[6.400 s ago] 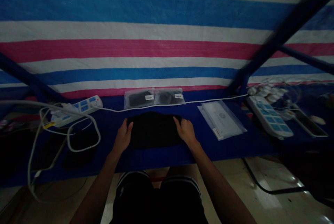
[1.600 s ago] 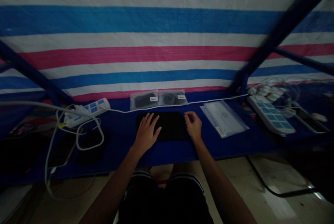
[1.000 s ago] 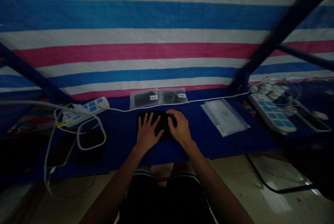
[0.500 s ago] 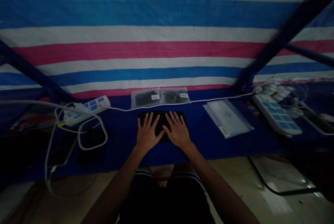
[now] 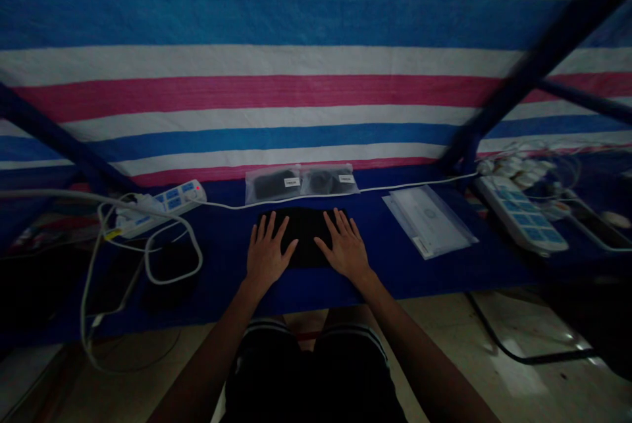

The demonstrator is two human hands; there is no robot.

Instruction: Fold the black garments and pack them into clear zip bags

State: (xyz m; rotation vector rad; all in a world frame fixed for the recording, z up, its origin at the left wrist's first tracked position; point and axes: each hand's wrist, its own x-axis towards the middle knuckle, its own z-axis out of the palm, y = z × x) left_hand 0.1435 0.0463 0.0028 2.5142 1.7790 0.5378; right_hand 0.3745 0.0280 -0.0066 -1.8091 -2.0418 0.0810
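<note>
A flat black cloth-like piece lies on the blue tabletop in front of me; its exact kind is too dark to make out. My left hand rests palm down on its left edge, fingers spread. On the right edge my right hand lies flat too, with the thumb pointing inward. Neither hand grips anything. Just beyond the black piece lie two clear plastic bags, the left bag and the right bag, each with dark contents and a white label.
White power strips stand at left and right, joined by a white cable across the back. Flat clear sleeves lie right of my hands. At left are a phone and a looped cable. Striped sheeting hangs behind.
My hands have slid apart, the left one leftward and the right one slightly rightward, baring the middle of the black piece. The view has shifted a little.
</note>
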